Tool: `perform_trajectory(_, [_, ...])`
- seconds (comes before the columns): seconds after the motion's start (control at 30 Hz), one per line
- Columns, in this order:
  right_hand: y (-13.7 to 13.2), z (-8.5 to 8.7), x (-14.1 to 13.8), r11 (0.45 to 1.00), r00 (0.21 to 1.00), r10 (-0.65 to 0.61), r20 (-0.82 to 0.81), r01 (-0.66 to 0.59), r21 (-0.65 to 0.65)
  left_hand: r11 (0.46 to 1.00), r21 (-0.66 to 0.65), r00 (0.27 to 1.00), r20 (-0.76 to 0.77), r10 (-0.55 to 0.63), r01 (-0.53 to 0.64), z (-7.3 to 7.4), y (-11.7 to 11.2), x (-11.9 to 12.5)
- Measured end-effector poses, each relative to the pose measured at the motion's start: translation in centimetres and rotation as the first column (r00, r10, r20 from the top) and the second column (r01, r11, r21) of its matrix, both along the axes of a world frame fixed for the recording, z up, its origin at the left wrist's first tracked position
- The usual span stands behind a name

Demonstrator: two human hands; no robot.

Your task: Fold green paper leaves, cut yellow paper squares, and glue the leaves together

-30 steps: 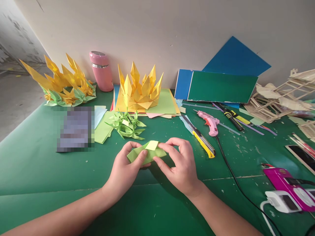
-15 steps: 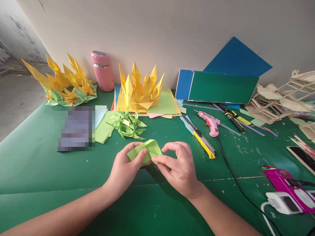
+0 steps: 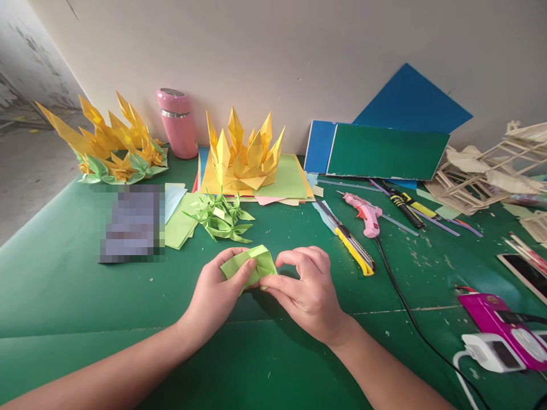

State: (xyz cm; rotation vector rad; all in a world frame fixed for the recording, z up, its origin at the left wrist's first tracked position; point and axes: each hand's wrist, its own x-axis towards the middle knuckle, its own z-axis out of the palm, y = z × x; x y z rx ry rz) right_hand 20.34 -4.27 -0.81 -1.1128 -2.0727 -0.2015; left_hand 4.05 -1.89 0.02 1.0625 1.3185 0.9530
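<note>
A folded light green paper piece lies just above the green table, held between both hands. My left hand grips its left side, thumb pressed on top. My right hand pinches its right edge with thumb and curled fingers. Just behind the hands lies a cluster of small green origami flowers on light green sheets.
A yellow paper crown sits on coloured sheets at the back. More yellow and green origami and a pink bottle stand left. A yellow utility knife, pink glue gun with black cord, blue and green boards and wooden frames lie right.
My right hand has moved left and folded the paper's right end inward, so the piece is now shorter and more compact. My left hand has stayed in place.
</note>
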Motion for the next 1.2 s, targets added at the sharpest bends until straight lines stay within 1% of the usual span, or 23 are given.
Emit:
perform_trajectory(0.23, [0.02,-0.21,0.05,1.0,1.0,-0.011,0.008,0.012,-0.026,1.0,-0.012,0.999,-0.046,-0.023,0.023,0.23,0.0,0.0])
perform_trajectory(0.7, [0.02,-0.09,0.01,1.0,1.0,-0.005,0.03,0.005,-0.018,0.998,-0.063,1.0,0.026,-0.017,0.019,0.57,-0.03,0.13])
perform_trajectory(1.0, [-0.06,-0.13,-0.03,0.999,0.999,0.015,0.031,-0.014,-0.029,0.997,-0.072,0.998,0.056,-0.017,0.021,0.42,-0.01,0.07])
perform_trajectory(1.1, [-0.04,-0.36,0.02,1.0,1.0,-0.013,0.019,0.013,-0.011,0.996,-0.083,0.999,0.048,-0.012,0.015,0.5,-0.06,0.03])
perform_trajectory(1.2, [0.0,-0.55,0.07,0.997,0.997,-0.071,0.014,0.07,0.023,0.994,-0.111,0.996,0.088,-0.004,0.013,0.65,-0.08,0.06])
